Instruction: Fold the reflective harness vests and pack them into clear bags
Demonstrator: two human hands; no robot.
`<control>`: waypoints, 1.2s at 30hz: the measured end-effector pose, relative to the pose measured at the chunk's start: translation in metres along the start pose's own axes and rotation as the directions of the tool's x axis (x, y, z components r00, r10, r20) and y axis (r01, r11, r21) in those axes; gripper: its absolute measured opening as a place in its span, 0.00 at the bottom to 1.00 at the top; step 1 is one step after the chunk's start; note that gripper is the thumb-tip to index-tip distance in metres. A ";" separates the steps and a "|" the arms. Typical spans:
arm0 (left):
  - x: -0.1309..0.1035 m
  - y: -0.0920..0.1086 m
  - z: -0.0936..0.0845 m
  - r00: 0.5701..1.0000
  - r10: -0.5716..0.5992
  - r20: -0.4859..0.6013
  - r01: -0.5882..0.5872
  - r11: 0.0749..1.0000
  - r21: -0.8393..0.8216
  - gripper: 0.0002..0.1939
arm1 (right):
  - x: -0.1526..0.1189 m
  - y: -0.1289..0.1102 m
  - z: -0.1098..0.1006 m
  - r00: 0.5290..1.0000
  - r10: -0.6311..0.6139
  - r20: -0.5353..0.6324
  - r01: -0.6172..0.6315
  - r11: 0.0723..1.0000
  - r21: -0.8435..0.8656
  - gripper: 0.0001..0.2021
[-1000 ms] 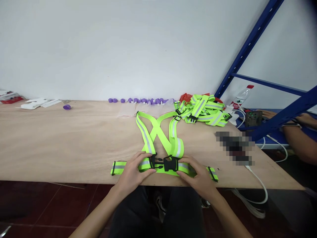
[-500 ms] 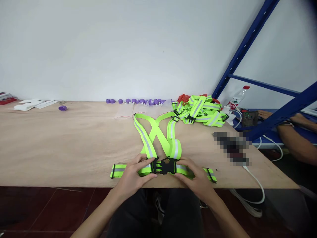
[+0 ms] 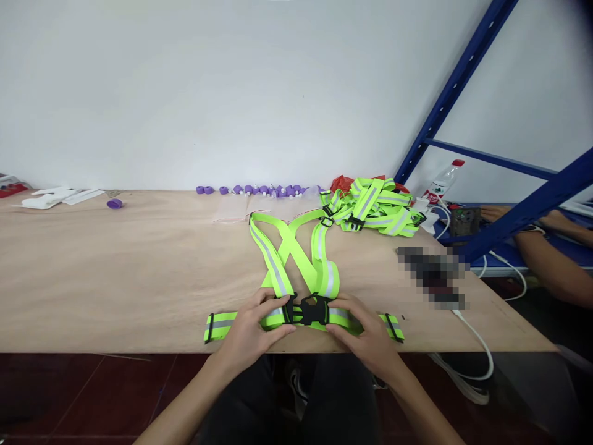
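Observation:
A neon-yellow reflective vest (image 3: 296,253) made of straps with grey stripes lies on the table, its shoulder straps crossing in an X. At its waist belt, my left hand (image 3: 252,327) pinches the pronged half of the black side-release buckle (image 3: 289,309) between thumb and fingers. My right hand (image 3: 364,327) grips the black socket half (image 3: 314,310) the same way. The prongs reach into the socket, with a narrow gap showing between the two bodies. Belt ends with black sliders (image 3: 209,327) stick out beyond both hands.
More reflective vests (image 3: 377,207) lie heaped at the back right. Purple caps (image 3: 264,190) line the wall on the wooden table (image 3: 115,278). Right of me are a pixelated dark object (image 3: 433,278) with a white cable, a bottle (image 3: 442,182), a blue rack (image 3: 523,210) and another person's arms (image 3: 551,259).
The buckle halves look slightly closer together, with less of the prongs showing. Both hands keep their hold and have barely moved. The whole view has shifted a little.

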State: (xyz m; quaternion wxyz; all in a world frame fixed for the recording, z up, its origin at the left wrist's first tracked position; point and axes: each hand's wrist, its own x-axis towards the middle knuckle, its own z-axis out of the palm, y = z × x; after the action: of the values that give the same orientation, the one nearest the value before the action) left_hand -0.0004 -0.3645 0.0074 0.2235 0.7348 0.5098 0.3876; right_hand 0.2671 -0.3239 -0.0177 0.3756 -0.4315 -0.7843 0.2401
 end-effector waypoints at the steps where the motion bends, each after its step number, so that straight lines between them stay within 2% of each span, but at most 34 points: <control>1: 0.000 0.000 0.001 1.000 0.001 -0.002 -0.001 1.000 0.006 0.21 | 0.000 0.000 0.000 1.000 0.000 -0.001 0.000 1.000 -0.002 0.13; 12: 0.000 0.002 0.008 0.999 0.041 0.024 -0.043 0.991 0.126 0.20 | 0.006 -0.016 -0.005 0.998 -0.031 0.046 0.034 0.998 -0.050 0.13; 17: 0.000 0.002 0.012 0.998 0.061 0.018 -0.063 0.985 0.160 0.20 | 0.007 -0.016 -0.004 0.995 -0.085 0.045 0.087 0.994 -0.063 0.11; 20: 0.001 0.001 0.012 0.998 0.060 0.029 -0.065 0.969 0.237 0.20 | 0.006 -0.014 -0.003 0.994 -0.103 0.042 0.106 0.990 -0.089 0.12; 24: 0.002 0.000 0.010 0.994 0.090 0.070 -0.110 0.920 0.376 0.22 | 0.005 -0.013 0.002 0.987 -0.155 0.054 0.163 0.964 -0.212 0.14; 27: 0.004 0.001 0.007 0.986 0.137 0.100 -0.166 0.894 0.416 0.28 | 0.005 -0.013 0.006 0.969 -0.229 0.093 0.247 0.906 -0.344 0.16; 29: 0.003 0.003 -0.001 0.981 0.161 0.109 -0.192 0.890 0.413 0.32 | 0.004 -0.014 0.002 0.958 -0.266 0.109 0.288 0.874 -0.391 0.19; 31: -0.002 0.005 -0.017 0.979 0.177 0.097 -0.201 0.898 0.391 0.33 | 0.001 -0.013 -0.011 0.956 -0.280 0.081 0.289 0.870 -0.399 0.21; 33: -0.013 0.002 -0.040 0.984 0.176 0.042 -0.179 0.914 0.363 0.28 | -0.005 -0.009 -0.034 0.967 -0.254 0.015 0.240 0.891 -0.385 0.21; 36: -0.039 -0.014 -0.081 0.992 0.099 -0.076 -0.068 0.939 0.336 0.23 | -0.020 0.008 -0.076 0.987 -0.132 -0.090 0.090 0.925 -0.369 0.19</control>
State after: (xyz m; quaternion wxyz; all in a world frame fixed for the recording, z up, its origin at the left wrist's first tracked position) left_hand -0.0804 -0.4007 0.0328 0.0559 0.7644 0.5461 0.3382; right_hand 0.3389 -0.3329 0.0147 0.3460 -0.4612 -0.8159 0.0442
